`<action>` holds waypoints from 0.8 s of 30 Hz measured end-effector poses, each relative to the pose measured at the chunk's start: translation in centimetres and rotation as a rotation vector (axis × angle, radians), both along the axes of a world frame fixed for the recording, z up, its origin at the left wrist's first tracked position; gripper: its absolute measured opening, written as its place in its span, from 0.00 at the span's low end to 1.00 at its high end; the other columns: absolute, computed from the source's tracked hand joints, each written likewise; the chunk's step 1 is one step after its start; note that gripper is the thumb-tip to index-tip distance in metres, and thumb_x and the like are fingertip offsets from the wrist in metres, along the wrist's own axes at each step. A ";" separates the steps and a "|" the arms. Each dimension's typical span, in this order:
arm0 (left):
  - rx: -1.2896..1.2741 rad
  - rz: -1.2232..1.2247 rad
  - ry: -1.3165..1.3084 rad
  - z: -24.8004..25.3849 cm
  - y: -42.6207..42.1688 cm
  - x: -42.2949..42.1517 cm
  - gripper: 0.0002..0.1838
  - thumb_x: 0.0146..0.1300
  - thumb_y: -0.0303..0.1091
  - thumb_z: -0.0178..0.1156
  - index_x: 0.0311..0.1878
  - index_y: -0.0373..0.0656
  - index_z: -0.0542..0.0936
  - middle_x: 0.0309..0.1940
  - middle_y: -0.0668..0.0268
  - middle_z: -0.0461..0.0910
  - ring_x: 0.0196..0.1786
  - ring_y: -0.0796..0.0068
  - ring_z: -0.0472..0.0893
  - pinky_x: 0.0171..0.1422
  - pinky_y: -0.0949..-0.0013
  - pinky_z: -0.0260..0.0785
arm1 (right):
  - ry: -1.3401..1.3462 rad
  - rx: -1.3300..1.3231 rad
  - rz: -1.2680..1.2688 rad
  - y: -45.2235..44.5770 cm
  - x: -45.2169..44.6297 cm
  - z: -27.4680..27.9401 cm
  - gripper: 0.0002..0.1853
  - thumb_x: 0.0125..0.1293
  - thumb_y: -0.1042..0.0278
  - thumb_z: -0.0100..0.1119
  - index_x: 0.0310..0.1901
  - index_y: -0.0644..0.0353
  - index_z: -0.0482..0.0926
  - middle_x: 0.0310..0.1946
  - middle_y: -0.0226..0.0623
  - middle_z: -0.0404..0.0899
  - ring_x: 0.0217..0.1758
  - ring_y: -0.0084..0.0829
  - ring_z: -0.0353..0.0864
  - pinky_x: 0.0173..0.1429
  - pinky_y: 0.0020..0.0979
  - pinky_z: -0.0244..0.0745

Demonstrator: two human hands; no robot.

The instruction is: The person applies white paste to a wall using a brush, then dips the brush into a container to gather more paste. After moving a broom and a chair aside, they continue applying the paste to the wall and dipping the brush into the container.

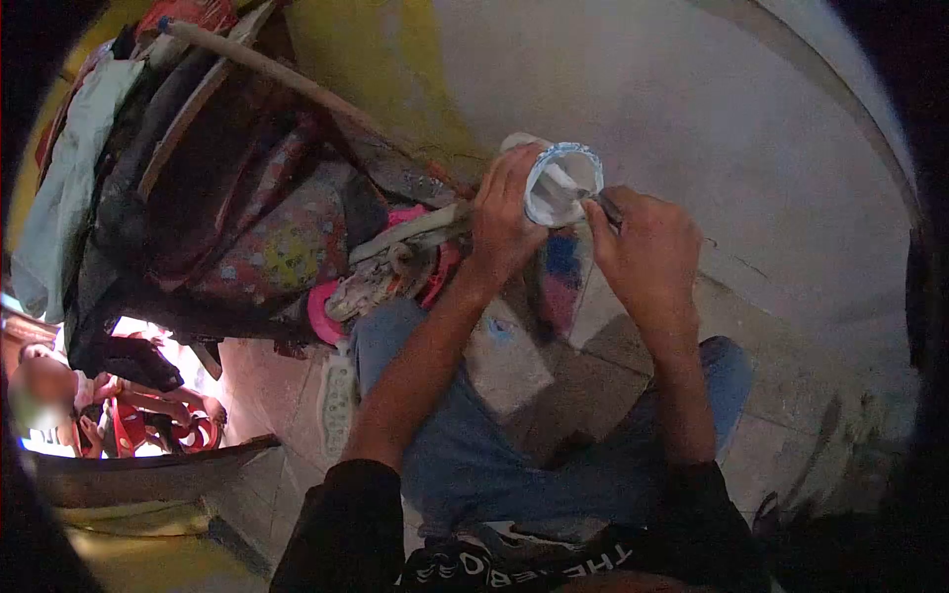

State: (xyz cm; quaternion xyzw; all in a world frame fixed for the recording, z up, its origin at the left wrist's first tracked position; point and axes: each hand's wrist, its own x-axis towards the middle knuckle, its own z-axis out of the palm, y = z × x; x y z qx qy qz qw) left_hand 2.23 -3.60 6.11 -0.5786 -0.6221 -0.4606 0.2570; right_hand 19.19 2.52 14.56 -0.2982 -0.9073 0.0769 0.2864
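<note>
My left hand [502, 208] is closed around a round white tub [539, 196], which is tilted so that its mouth faces me. A ragged bluish-white edge runs round the mouth. My right hand [647, 242] pinches the dark handle of a thin tool [611, 210] at the tub's right rim. The tool's far end reaches inside, where a white streak shows; its exact kind is hidden by my fingers and the glare. Both forearms extend over my bent legs in blue jeans [474, 455].
Piled cloths [79, 188] and a patterned fabric [287, 237] fill the left side, with a wooden pole [287, 79] slanting across. Pink round things [324, 311] lie by my left knee. A person [59, 385] is beyond a doorway, beside a red object [129, 425]. A plain wall [791, 198] rises right.
</note>
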 end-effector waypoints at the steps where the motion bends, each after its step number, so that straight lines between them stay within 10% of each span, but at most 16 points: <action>1: -0.012 -0.004 0.002 -0.2 -0.1 0.0 0.37 0.43 0.29 0.74 0.60 0.37 0.72 0.57 0.53 0.77 0.59 0.48 0.76 0.64 0.53 0.69 | 0.013 0.021 0.015 0.0 -0.2 0.0 0.14 0.64 0.58 0.61 0.31 0.61 0.83 0.22 0.45 0.81 0.25 0.41 0.84 0.32 0.40 0.76; 24: -0.132 0.206 -0.281 -0.4 0.1 -3.6 0.40 0.41 0.38 0.78 0.57 0.34 0.72 0.48 0.48 0.76 0.53 0.44 0.76 0.58 0.48 0.67 | 0.200 -0.367 0.074 1.9 0.4 2.3 0.16 0.62 0.57 0.64 0.35 0.65 0.86 0.25 0.48 0.83 0.28 0.42 0.85 0.35 0.38 0.75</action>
